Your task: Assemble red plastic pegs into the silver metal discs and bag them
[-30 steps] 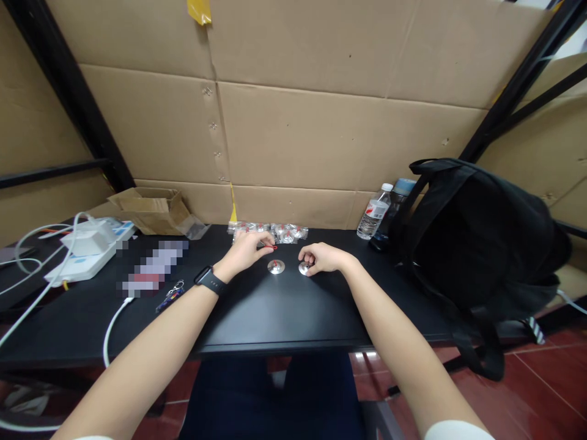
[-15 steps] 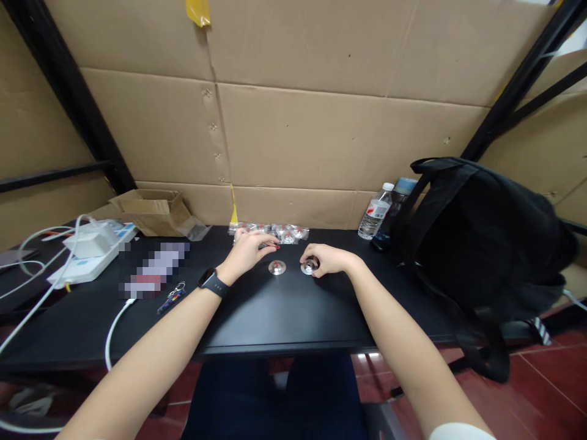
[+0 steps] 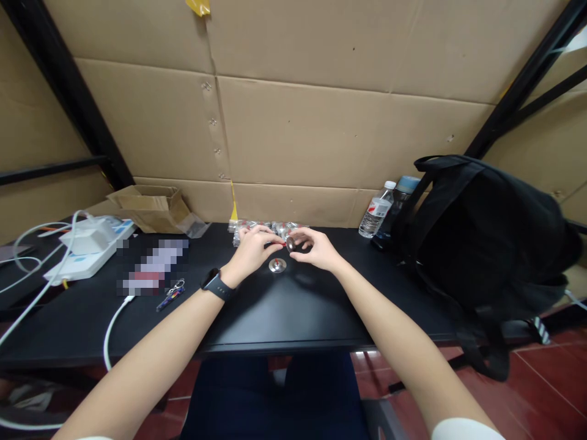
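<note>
Cardboard panels rise behind a black bench, with dark metal posts slanting at both sides. Near the middle of the bench, the two hands meet just above its surface. The left hand, with a dark watch on its wrist, pinches a small red piece between thumb and fingers. The right hand grips a shiny metal disc by its edge with thumb and fingers, the disc tilted up on its side and off the bench. The red piece is right beside the disc's face; whether they touch is too small to tell. Just below the hands, another disc with a red mark lies flat on the bench. Behind the hands, clear packets with silvery and red contents lie by the cardboard, partly hidden. Farther right stand a water bottle and a blue-lidded bottle, beside a big black bag. On the left are an open box, a white power strip and a keyring.
</note>
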`<state>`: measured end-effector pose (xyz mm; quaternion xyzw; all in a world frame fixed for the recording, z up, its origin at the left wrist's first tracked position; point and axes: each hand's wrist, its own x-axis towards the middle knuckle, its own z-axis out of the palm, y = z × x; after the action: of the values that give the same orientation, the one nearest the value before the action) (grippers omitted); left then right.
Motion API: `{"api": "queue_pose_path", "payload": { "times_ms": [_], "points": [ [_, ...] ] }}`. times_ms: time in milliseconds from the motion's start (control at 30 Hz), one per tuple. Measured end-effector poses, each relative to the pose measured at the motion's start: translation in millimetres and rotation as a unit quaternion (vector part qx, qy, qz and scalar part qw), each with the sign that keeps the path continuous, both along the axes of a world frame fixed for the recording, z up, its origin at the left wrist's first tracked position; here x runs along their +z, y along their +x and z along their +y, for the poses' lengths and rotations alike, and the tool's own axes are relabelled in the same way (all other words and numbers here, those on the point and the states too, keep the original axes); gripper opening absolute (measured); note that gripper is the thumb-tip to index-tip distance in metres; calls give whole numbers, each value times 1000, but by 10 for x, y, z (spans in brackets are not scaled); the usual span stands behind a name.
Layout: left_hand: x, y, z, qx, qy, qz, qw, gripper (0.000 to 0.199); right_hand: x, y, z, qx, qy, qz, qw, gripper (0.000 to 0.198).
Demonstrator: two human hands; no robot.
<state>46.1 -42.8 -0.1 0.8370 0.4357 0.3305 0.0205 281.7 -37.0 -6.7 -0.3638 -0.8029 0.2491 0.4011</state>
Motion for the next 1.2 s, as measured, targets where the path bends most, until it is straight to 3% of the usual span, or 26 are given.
{"api": "queue_pose_path", "payload": {
  "times_ms": [333, 600, 900, 1200],
  "points": [
    [25, 81, -116, 30, 43, -33, 998, 22, 18, -162, -95, 62, -53, 152, 985, 56],
    [26, 109, -152, 43, 111, -44, 992, 14, -7, -188, -80, 84, -50, 172, 980, 56],
    [-17, 107, -141, 36, 143, -20, 989, 13, -52, -209, -74, 60, -49, 164, 983, 53],
    [-21, 118, -142, 41, 152, -25, 987, 13, -112, -247, -28, 38, -98, 196, 975, 48]
  ]
}}
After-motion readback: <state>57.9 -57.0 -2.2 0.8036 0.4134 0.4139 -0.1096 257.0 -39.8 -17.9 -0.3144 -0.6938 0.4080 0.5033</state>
